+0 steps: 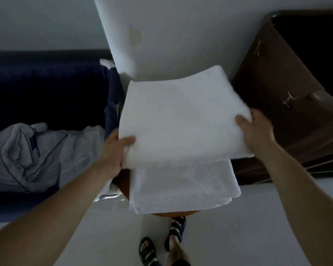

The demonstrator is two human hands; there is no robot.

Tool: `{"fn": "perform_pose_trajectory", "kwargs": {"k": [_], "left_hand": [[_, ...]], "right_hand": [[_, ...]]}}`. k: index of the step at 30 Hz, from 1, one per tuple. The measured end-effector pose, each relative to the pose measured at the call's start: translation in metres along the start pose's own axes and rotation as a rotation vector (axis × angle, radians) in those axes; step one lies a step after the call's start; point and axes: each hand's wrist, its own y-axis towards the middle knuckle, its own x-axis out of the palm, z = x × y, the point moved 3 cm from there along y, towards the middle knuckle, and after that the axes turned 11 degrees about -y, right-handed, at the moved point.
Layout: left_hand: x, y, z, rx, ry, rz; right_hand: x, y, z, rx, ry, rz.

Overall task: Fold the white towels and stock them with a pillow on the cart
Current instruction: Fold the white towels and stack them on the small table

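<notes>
So, one folded white terry towel [183, 187] already lies flat on the round brown wooden tabletop [123, 181]. I hold a second folded white towel [181, 120] just above it. My left hand [117, 148] pinches its left edge, thumb on top. My right hand [256, 131] grips the right edge the same way.

Folding looks nearly done, I judge, but stocking is all still ahead. The crumpled pale grey pillow with dark piping [31, 156] sits to my left in the dark navy fabric bin [46, 89]. Whether that bin belongs to the cart, I cannot tell.

Room is tight. The dark brown wooden cabinet [277, 89] stands just beside my right hand, and the white wall column [161, 35] rises close behind the towels. The lower towel overhangs the table's near rim.
</notes>
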Motion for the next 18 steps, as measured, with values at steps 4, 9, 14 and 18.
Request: {"fn": "perform_pose_trajectory", "kwargs": {"k": [4,9,14,18], "left_hand": [[-0.041,-0.008,-0.105,-0.343,0.243,0.041],[-0.040,0.003,-0.120,-0.279,0.505,0.163],[-0.031,0.004,-0.116,-0.157,0.682,0.197],[-0.028,0.001,-0.118,-0.019,0.770,0.272]], "right_hand": [[0.054,-0.051,0.085,0.222,-0.185,-0.224],[0.071,-0.060,0.115,0.360,-0.201,-0.251],[0.070,-0.051,0.106,0.317,-0.381,-0.285],[0.063,-0.045,0.100,0.299,-0.392,-0.219]]}}
